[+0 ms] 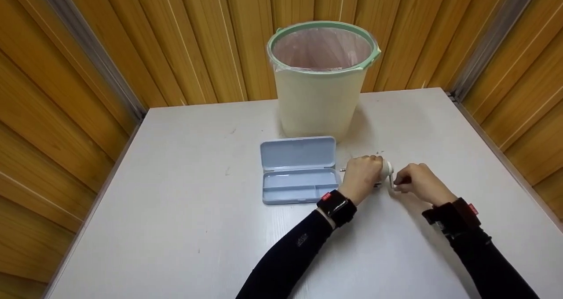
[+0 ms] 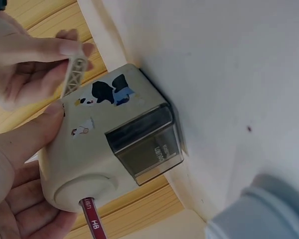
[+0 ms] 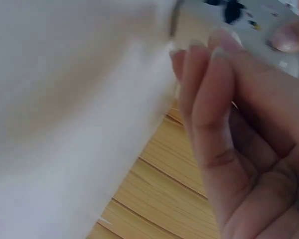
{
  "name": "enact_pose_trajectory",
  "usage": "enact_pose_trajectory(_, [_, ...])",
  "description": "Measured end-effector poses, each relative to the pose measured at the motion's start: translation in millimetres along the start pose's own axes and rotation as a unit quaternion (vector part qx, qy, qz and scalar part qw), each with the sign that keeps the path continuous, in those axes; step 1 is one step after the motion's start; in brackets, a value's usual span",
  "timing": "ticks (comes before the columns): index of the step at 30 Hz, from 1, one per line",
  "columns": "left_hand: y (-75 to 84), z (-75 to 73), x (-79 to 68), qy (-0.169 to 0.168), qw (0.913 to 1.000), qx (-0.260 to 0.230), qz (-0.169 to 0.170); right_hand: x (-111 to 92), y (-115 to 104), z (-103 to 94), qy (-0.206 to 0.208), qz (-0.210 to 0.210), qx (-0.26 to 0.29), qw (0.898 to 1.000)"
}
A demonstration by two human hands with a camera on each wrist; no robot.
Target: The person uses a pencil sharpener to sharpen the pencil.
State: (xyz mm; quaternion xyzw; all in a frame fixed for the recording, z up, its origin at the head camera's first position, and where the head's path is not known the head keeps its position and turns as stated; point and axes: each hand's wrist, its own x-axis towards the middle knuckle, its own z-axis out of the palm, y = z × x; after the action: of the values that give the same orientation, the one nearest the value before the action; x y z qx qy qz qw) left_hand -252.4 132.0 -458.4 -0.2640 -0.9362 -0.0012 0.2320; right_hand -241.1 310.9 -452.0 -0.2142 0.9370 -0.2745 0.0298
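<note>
My left hand (image 1: 363, 176) grips a cream, crank-type pencil sharpener (image 2: 84, 154) around its body, thumb on the sticker-covered top. A dark red HB pencil (image 2: 93, 220) sticks out of the round hole at its front. Low on that front is a dark see-through shavings drawer (image 2: 147, 144). At the opposite end, my right hand (image 1: 418, 182) pinches the end of the crank handle (image 2: 74, 75) between thumb and fingers. In the right wrist view the curled fingertips (image 3: 222, 55) meet beside the sharpener, and the crank is hidden behind them.
A light blue pencil case (image 1: 298, 154) lies with its lid up, just left of my left hand. Behind it stands a cream bin (image 1: 317, 103) with a green rim and a clear liner. Wood-pattern walls (image 1: 211, 39) enclose the white table (image 1: 176, 211) at the back and sides.
</note>
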Motion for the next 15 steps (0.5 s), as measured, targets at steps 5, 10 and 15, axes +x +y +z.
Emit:
enact_pose_trajectory(5, [-0.7,-0.5,-0.3,-0.002,1.0000,-0.003,-0.001,-7.5,-9.1,-9.2,-0.004,-0.002,0.013,1.000])
enact_pose_trajectory(10, [-0.1,-2.4,1.1,-0.012,0.9999,-0.006,0.007,-12.1,-12.5,-12.3,0.004,-0.008,0.016,1.000])
enact_pose_trajectory(15, [1.0,-4.1,2.9,-0.029,0.9995,-0.010,0.010,-15.7,-13.4,-10.4,0.023,-0.011,0.011,1.000])
